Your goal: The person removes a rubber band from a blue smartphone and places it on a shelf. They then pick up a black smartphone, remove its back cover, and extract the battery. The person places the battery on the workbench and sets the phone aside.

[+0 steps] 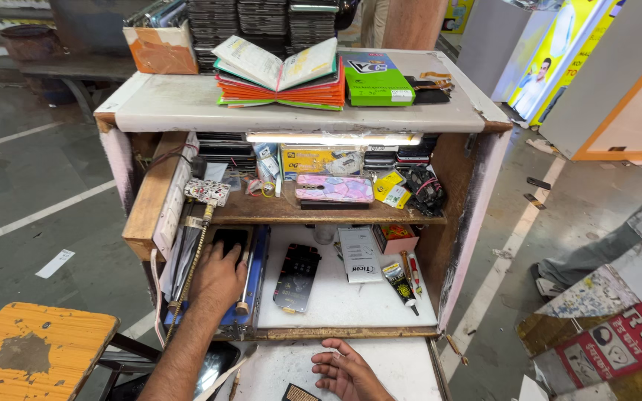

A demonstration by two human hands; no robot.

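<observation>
My left hand (217,278) lies palm down on a dark phone (230,239) that rests on a blue flat machine (253,282) at the left of the lower white shelf (343,297). It presses on the phone, fingers together. My right hand (345,369) rests on the white pull-out board (403,371) in front, fingers loosely curled and holding nothing. A small dark patterned piece (299,393) sits just left of it. A black phone panel (296,276) rests on the shelf between the two hands.
The wooden work cabinet (477,186) holds a tube of glue (399,286), a white packet (358,254), a pink phone case (334,188) and a strip light (334,138). Books (280,74) and a green box (374,78) lie on top. An orange stool (31,345) stands at left; a person's leg (581,260) at right.
</observation>
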